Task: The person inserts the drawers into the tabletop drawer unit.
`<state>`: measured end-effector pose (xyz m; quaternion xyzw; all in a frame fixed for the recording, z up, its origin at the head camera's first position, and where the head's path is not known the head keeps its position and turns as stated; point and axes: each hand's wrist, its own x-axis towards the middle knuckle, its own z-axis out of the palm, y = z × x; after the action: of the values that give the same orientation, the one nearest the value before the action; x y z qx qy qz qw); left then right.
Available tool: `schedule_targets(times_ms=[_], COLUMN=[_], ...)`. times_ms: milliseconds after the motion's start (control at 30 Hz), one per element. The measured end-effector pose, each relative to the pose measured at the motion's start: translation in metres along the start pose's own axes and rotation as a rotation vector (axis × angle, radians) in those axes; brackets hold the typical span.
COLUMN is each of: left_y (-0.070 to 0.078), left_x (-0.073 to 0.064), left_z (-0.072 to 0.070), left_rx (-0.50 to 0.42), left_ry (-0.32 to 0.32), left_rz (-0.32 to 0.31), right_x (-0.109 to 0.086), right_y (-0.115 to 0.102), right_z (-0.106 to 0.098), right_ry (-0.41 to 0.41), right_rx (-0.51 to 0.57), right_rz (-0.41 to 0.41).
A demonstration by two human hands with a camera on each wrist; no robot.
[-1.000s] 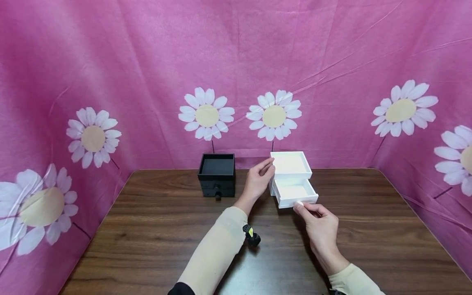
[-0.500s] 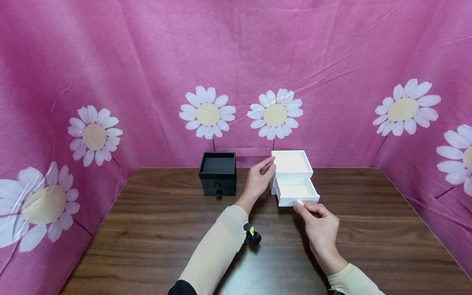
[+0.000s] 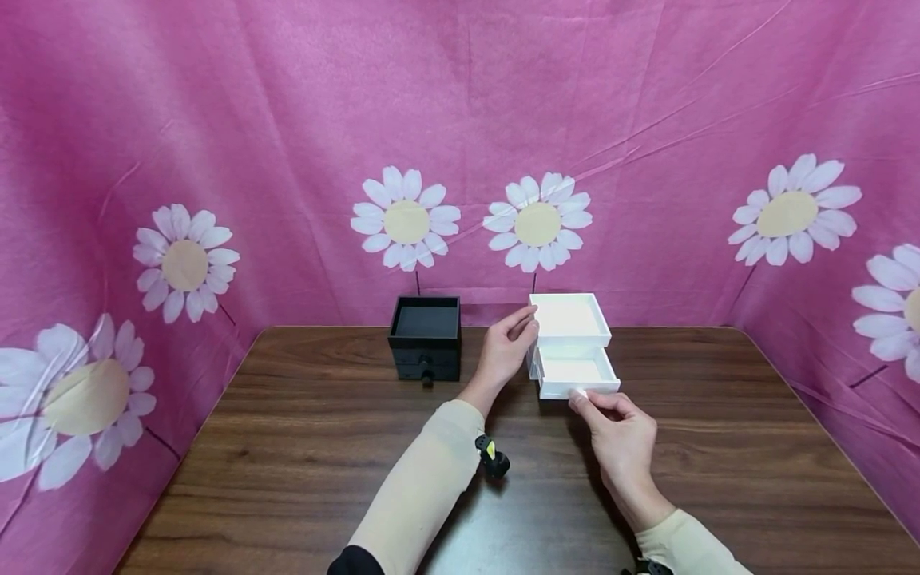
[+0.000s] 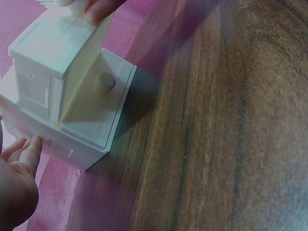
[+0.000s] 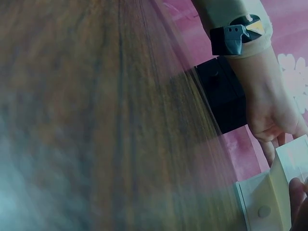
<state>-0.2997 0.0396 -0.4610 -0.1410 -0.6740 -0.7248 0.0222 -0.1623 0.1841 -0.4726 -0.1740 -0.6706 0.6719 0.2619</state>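
A small white drawer box (image 3: 568, 319) with an open-topped tray on top stands at the back of the table. Its upper drawer (image 3: 576, 370) sticks out toward me, and nothing lies inside it. My right hand (image 3: 624, 435) pinches the knob on that drawer's front; fingers hide most of the knob. Against the box's left side rest the fairly straight fingers of my left hand (image 3: 499, 351). The left wrist view shows the lower drawer's round knob (image 4: 105, 83) under the pulled-out drawer, with that lower drawer pushed in.
Left of the white box stands a black drawer box (image 3: 424, 339), its drawers pushed in and two knobs at the front. Both sit on a brown wood-grain table (image 3: 323, 447). A pink cloth (image 3: 460, 120) with white daisies hangs behind and at the sides.
The white upper drawer has slid slightly back into its box, my right hand moving with it. My left hand stays at the box's side.
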Motion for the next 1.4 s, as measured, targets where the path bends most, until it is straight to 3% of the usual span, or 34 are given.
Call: schedule_targets(times_ms=[433,767,1400], left_y=[0.0,-0.001,-0.003], left_x=[0.0,0.001,0.002], left_z=[0.0,-0.001,0.0], left_rx=[-0.004,-0.003,0.01], left_ry=[0.005,-0.003,0.008], left_rz=[0.0,0.013,0.007], right_x=[0.009,0.016,0.029], right_y=[0.001,0.002,0.007], right_z=[0.003,0.009,0.019], right_ry=[-0.01,-0.04,-0.057], right_rx=[-0.081,0.034,0.106], right_rz=[0.017,0.091,0.108])
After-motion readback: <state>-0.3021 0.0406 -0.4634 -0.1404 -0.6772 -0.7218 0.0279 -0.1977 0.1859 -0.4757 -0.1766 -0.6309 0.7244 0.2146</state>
